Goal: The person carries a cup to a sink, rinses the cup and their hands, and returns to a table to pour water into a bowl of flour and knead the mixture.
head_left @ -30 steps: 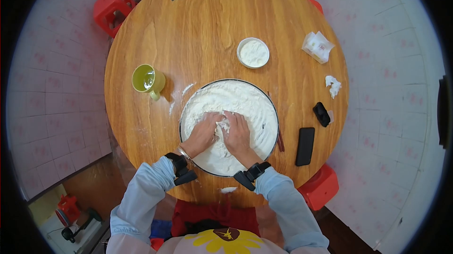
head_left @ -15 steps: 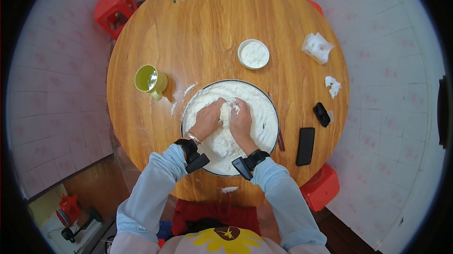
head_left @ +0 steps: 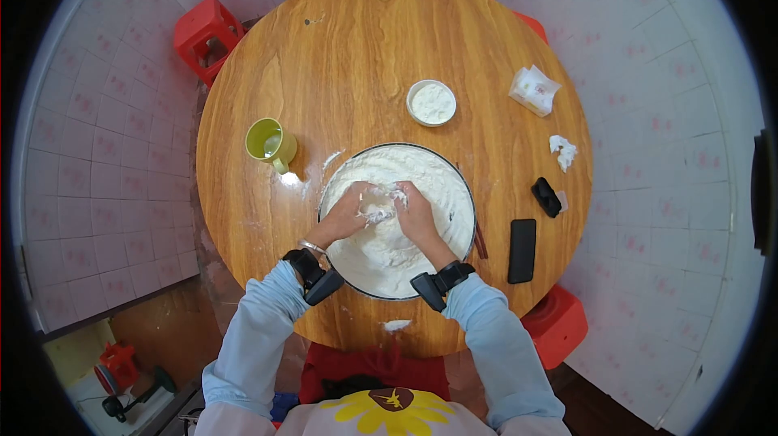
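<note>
A wide round basin (head_left: 356,267) with a dark rim holds white flour (head_left: 429,170) and lumpy dough (head_left: 385,243). My left hand (head_left: 350,209) is in the basin on the left, its floury fingers curved and spread apart over the flour. Facing it from the right, my right hand (head_left: 415,211) has its fingers bent inward, with flour on the fingertips. Loose floury clumps (head_left: 377,211) lie between the two hands. Whether either palm holds any of them cannot be made out.
On the round wooden table (head_left: 340,55) are a green mug (head_left: 266,143), a bowl of flour (head_left: 431,104), a tissue pack (head_left: 535,91), crumpled tissue (head_left: 562,152), a black case (head_left: 546,197), a phone (head_left: 523,251) and chopsticks (head_left: 480,243). Red stools (head_left: 207,37) surround it.
My hands have opened and moved slightly apart; the pale dough lump seen between them before is no longer raised there. The whole view has shifted slightly.
</note>
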Tool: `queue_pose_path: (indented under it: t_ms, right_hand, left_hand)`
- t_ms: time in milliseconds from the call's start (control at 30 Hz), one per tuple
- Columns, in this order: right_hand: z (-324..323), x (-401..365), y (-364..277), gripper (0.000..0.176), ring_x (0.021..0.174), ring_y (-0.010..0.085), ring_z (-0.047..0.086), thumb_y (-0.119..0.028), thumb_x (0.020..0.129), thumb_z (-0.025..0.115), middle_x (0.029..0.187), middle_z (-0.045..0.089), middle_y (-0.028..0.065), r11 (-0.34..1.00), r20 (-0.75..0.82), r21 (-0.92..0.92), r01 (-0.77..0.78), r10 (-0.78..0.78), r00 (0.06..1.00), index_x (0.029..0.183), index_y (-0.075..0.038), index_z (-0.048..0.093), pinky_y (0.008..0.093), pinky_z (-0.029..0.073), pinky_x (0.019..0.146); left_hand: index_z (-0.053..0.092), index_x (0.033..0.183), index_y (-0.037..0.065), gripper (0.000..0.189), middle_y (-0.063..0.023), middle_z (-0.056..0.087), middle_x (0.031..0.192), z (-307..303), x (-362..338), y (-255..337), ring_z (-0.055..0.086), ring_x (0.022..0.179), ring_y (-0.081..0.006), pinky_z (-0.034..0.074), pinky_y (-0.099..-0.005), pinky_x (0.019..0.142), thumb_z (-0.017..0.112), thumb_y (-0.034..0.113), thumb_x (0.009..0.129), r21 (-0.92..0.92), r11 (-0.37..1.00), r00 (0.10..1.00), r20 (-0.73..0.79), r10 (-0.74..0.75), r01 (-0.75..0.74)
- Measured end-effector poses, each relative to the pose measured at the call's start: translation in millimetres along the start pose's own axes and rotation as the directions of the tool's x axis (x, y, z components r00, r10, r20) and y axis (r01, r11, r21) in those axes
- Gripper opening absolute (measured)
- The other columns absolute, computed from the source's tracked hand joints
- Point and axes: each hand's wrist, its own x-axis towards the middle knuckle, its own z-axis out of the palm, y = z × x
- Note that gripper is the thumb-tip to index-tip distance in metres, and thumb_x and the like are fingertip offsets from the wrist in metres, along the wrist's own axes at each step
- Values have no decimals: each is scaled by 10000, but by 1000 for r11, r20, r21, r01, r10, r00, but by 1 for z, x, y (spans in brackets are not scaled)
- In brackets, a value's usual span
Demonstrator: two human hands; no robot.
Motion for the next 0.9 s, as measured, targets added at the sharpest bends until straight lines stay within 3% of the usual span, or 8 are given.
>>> queue_pose_path:
  t_ms: [67,100,167,300,367,567,733,900]
  right_hand:
    - [2,-9,2,281,958,354,546,-109,840,558,1008,583,170,952,-62,-132,277,-286,956,1105,-25,520,400,440,830]
    - [3,-14,3,281,958,354,546,-109,840,558,1008,583,170,951,-59,-134,277,-287,956,1105,-25,520,400,440,830]
    - [1,-24,-4,281,987,352,512,-115,827,555,1025,552,165,918,-47,-212,335,-351,935,1090,-18,527,420,410,854]
    - [1,-52,-9,306,963,336,530,-132,813,564,1005,561,159,913,29,-246,327,-330,943,1095,-21,523,423,411,812]
    - [7,-63,-7,326,935,313,538,-139,792,568,992,566,144,839,26,-428,336,-360,933,1098,-35,528,402,409,762]
    - [14,-59,-5,310,879,276,544,-128,771,560,950,574,109,773,-38,-487,407,-484,874,1072,-53,544,377,401,730]
    - [16,-40,-5,291,875,277,547,-119,776,554,927,572,109,801,-59,-490,345,-425,903,1060,-58,545,385,401,726]
    - [18,-27,-12,255,891,295,548,-130,800,548,927,589,118,886,-129,-420,194,-271,954,1044,-59,548,408,401,735]
  left_hand:
    - [380,1332,35,690,-196,488,1239,4,-1,-6,459,1169,-315,349,-363,1005,698,264,765,-124,992,998,57,21,-13]
    - [380,1332,35,690,-196,488,1239,7,-2,-12,459,1169,-315,349,-363,1005,698,264,765,-126,992,998,56,20,-13]
    - [351,1347,35,756,-236,441,1271,9,-4,-17,418,1201,-358,342,-385,1014,727,226,720,1,975,963,154,219,-222]
    - [284,1374,25,851,-291,360,1311,31,-38,2,351,1208,-468,311,-450,1033,742,121,664,241,964,993,71,98,-112]
    - [284,1369,21,853,-291,362,1304,39,-53,15,357,1198,-468,315,-454,1025,740,96,652,268,960,996,9,85,-84]
    - [320,1331,17,801,-281,399,1226,51,-57,27,402,1112,-464,366,-459,948,709,15,631,323,946,985,-152,79,-26]
    - [376,1261,14,728,-244,433,1162,47,-40,29,437,1060,-429,407,-454,880,712,-7,616,347,936,979,-205,8,65]
    - [431,1188,90,610,-168,505,1026,45,-24,19,548,922,-360,473,-440,706,729,81,656,346,931,970,-242,-35,120]
